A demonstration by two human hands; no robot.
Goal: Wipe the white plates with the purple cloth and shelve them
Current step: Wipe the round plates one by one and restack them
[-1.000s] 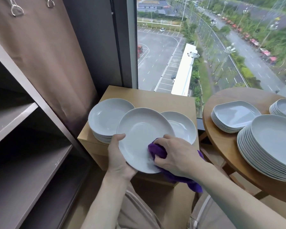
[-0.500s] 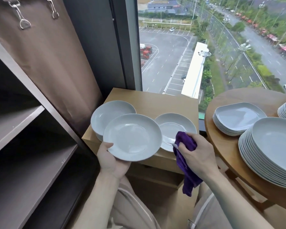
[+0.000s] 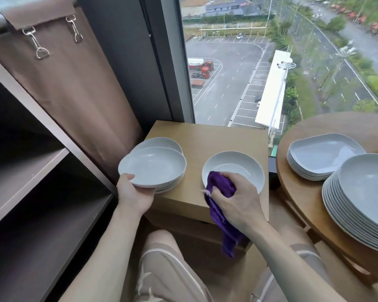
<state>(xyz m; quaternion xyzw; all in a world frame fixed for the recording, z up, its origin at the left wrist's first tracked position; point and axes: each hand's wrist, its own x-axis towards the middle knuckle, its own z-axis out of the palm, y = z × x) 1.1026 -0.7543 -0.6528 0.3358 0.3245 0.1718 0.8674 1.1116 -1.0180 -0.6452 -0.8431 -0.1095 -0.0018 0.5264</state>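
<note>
Left hand point(image 3: 135, 196) grips the round white ceramic plate point(image 3: 152, 166) by its near rim, just over the stack of matching white plates point(image 3: 170, 184); the dark wooden shelf unit point(image 3: 26, 184) sits left of that stack, nearer this hand. Right hand point(image 3: 234, 199) clutches the purple cloth point(image 3: 222, 188).

Head cam, single view, wide-angle, looking fwd and down from above.

Close in: both forearms run up from bottom edge; left hand point(image 3: 134, 198) and right hand point(image 3: 238, 200) sit about mid-frame. Beyond the fingertips point(image 3: 129, 176): small wooden stand point(image 3: 207, 138), then window point(image 3: 249, 62). Shelf unit point(image 3: 26, 175) off to their left, round table point(image 3: 303, 192) to their right. No 2nd view to overlap.
</note>
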